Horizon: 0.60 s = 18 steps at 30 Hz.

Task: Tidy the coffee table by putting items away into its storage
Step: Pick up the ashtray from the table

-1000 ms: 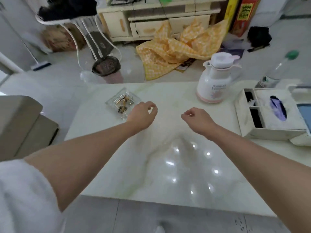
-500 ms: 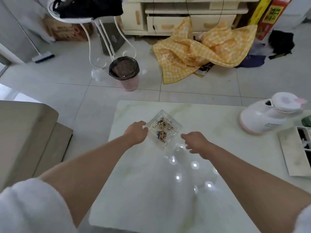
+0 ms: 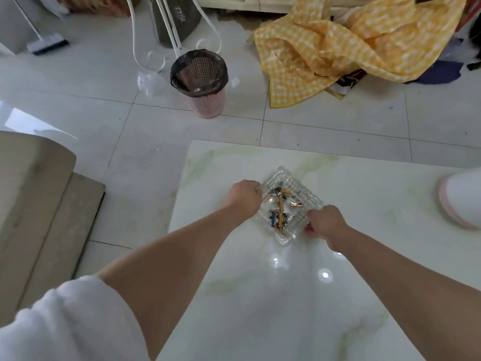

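Left hand [image 3: 244, 195] and right hand [image 3: 325, 224] both grip opposite edges of the glass ashtray [image 3: 289, 204], full of butts, on the marble coffee table [image 3: 364, 183].

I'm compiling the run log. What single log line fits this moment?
phase: grasping | left hand: grips glass ashtray left edge | right hand: grips right edge | ashtray: on coffee table, holds butts | storage: not in view
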Tool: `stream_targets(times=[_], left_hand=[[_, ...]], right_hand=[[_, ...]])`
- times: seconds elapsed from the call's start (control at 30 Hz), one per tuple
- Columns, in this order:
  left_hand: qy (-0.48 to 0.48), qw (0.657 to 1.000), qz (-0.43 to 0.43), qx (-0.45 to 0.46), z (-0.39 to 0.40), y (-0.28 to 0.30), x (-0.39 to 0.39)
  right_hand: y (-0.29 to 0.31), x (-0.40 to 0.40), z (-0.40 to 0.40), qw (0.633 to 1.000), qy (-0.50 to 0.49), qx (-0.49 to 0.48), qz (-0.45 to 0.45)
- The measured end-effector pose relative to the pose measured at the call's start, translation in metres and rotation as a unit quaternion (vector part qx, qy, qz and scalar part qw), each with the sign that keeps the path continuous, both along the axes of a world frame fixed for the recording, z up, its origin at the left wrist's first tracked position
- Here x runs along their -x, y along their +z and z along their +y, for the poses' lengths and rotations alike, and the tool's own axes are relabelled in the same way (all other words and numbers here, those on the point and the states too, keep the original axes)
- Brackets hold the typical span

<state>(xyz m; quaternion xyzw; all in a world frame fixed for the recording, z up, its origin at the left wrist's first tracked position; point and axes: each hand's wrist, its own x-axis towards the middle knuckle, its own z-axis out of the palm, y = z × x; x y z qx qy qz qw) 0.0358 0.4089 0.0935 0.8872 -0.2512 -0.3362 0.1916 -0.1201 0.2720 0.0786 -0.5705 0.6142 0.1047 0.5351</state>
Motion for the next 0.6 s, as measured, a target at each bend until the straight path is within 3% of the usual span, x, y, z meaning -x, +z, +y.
stream_targets(times=[0.23, 0.43, 0.6], left_hand=[[0.076, 0.995, -0.057, 0.022, 0.033, -0.007, -0.004], [0.135, 0.987, -0.092, -0.004, 0.08, -0.004, -0.05], [0.172, 0.982, -0.082, 0.012, 0.108, -0.007, -0.08]], right_hand=[[0.008, -0.045, 0.009, 0.988, 0.122, 0.099, -0.006], [0.012, -0.111, 0.04, 0.975, 0.207, 0.072, -0.039], [0.006, -0.14, 0.06, 0.971, 0.221, 0.05, -0.074]])
